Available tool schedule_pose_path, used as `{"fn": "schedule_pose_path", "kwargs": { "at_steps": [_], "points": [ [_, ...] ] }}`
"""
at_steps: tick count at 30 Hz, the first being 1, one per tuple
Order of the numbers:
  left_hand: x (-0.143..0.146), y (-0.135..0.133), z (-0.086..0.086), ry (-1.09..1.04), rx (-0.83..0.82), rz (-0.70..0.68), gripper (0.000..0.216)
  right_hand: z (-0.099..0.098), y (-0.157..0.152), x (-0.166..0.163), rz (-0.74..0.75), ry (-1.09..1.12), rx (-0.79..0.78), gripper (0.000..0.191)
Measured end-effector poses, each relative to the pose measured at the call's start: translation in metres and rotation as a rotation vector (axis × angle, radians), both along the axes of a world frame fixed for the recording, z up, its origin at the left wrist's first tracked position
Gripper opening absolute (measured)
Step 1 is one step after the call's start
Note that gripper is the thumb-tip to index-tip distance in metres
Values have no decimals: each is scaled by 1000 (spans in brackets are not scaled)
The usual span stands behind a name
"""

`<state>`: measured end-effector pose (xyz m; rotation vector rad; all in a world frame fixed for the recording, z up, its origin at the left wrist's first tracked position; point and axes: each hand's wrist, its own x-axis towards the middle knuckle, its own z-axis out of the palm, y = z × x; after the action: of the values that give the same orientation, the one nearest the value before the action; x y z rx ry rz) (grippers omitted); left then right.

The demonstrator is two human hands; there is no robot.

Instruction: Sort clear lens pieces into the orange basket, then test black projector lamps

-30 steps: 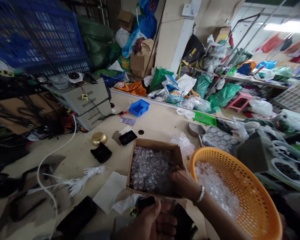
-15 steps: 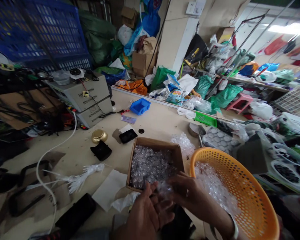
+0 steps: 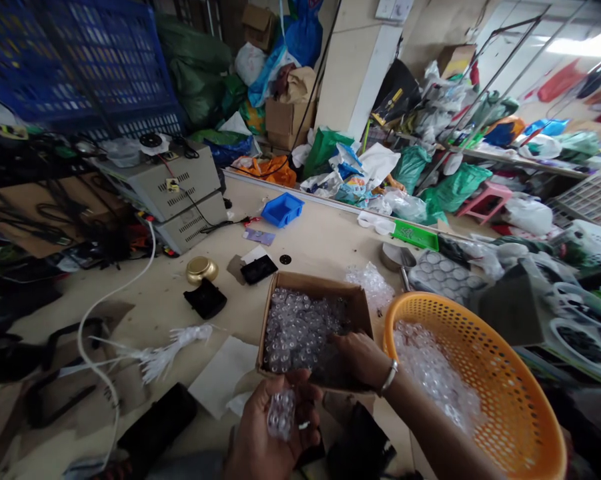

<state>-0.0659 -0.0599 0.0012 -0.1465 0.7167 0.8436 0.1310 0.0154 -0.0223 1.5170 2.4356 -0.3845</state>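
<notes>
A cardboard box (image 3: 316, 280) full of small clear plastic pieces (image 3: 297, 327) sits on the table in front of me. My left hand (image 3: 267, 433) is cupped palm up below the box and holds a small heap of the clear pieces (image 3: 280, 413). My right hand (image 3: 361, 357) reaches into the box's near right corner, fingers curled down among the pieces; a bracelet is on its wrist. An orange plastic basket (image 3: 500, 347) with more clear pieces stands tilted right beside the box.
A grey metal power unit (image 3: 180, 193), a white cable (image 3: 100, 320), a gold cap (image 3: 201, 269), black pads (image 3: 205, 298), a blue bin (image 3: 281, 209) and a white paper sheet (image 3: 220, 373) lie on the table. Bags and cartons crowd the far edge.
My right hand went from meeting the left hand above the box edge back into the box. The left hand now holds a heap of clear pieces in its palm.
</notes>
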Motion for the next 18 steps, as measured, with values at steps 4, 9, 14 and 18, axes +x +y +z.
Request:
{"fn": "schedule_pose_path", "kwargs": {
  "at_steps": [4, 9, 14, 18],
  "points": [
    [2, 5, 7, 43, 1, 21, 22, -3, -2, 3, 6, -2, 28, 33],
    [0, 7, 11, 52, -9, 33, 20, 2, -5, -1, -32, -2, 61, 32],
    [-3, 6, 8, -76, 51, 80, 30, 28, -8, 4, -138, 138, 74, 31],
    [4, 8, 8, -26, 40, 79, 28, 39, -15, 12, -258, 416, 80, 33]
  ]
}}
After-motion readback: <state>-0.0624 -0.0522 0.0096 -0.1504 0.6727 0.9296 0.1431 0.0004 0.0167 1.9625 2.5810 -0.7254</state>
